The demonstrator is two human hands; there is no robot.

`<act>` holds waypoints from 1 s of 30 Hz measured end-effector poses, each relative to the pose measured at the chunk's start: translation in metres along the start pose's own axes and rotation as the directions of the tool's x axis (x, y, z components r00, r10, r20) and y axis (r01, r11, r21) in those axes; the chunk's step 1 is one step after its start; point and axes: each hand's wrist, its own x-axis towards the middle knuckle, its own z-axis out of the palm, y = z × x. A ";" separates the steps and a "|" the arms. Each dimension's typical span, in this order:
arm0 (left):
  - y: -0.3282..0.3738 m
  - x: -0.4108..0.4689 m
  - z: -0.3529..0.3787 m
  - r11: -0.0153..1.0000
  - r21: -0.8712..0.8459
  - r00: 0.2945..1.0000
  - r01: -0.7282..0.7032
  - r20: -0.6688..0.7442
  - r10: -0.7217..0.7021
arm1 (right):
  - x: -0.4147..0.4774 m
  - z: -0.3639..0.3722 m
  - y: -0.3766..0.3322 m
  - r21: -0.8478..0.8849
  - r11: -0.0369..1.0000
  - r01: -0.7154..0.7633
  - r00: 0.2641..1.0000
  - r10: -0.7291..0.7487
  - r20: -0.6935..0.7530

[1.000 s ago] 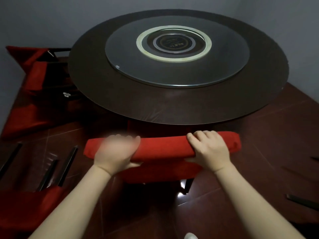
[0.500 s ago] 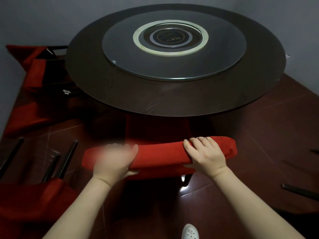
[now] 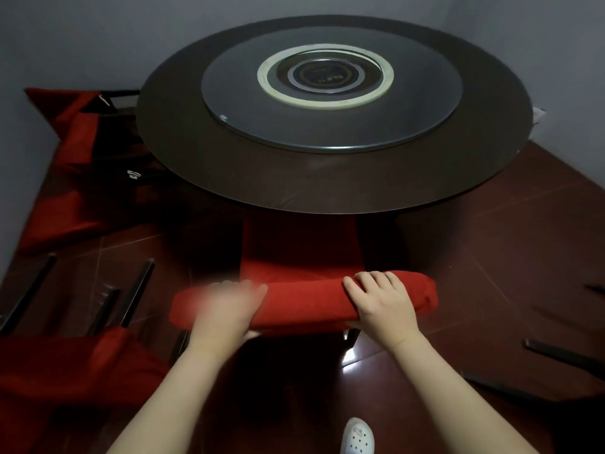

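Note:
A chair with a red fabric cover stands in front of me, its padded top rail (image 3: 304,303) running left to right and its red seat (image 3: 298,253) partly under the table. My left hand (image 3: 226,309) grips the left part of the rail, fingers curled over the top. My right hand (image 3: 379,303) grips the right part the same way. The round dark table (image 3: 327,178) carries a glass turntable (image 3: 330,90) in its middle.
More red-covered chairs stand at the left (image 3: 68,149) and lower left (image 3: 55,371), with dark chair legs (image 3: 137,290) between them. Dark chair parts (image 3: 556,355) lie at the right on the glossy red-brown floor. A white shoe (image 3: 357,437) shows at the bottom.
The chair has come back from the table toward me with both hands on its rail; more of the seat now shows. A white shoe has come into view.

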 end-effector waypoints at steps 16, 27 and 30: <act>0.005 0.047 -0.204 -0.051 -0.955 0.843 0.293 0.283 -0.457 | 0.111 -0.204 -0.085 0.954 0.014 -0.298 0.887 0.373 0.272; 0.014 -0.015 -0.299 -0.104 -0.973 0.840 -0.206 -0.122 -0.529 | 0.063 -0.283 -0.128 0.992 -0.108 0.063 0.893 0.451 -0.007; 0.030 -0.008 -0.308 -0.100 -0.968 0.863 -0.230 -0.155 -0.480 | 0.051 -0.295 -0.114 0.994 -0.074 0.081 0.865 0.500 -0.033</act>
